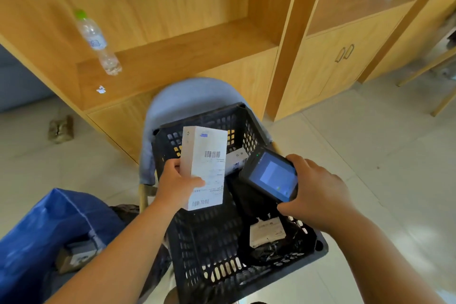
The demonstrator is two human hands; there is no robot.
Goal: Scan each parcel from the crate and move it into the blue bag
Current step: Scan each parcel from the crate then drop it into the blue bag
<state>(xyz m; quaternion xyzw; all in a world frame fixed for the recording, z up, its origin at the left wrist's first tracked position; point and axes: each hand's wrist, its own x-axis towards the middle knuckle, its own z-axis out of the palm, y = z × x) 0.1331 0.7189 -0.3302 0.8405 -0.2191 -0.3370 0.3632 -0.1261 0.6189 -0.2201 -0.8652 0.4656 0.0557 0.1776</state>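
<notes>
My left hand point(178, 181) grips a tall white boxed parcel point(204, 155) by its lower left side and holds it upright over the black crate point(202, 242). The parcel's barcode label faces me. My right hand point(318, 195) holds a black handheld scanner point(270, 174) just right of the parcel, its lit screen turned up. Inside the crate lie a black plastic-wrapped parcel with a white label point(267, 232) and another white parcel point(237, 159), partly hidden behind the held box. The blue bag point(49, 224) stands open at the lower left with a brown box point(74, 254) inside.
The crate rests on a grey-blue chair point(187, 96) before a wooden shelf unit point(172, 39). A plastic water bottle point(97, 42) stands on the shelf. A small brown object point(61, 129) lies on the tiled floor at left. Wooden furniture legs point(444, 96) stand at far right.
</notes>
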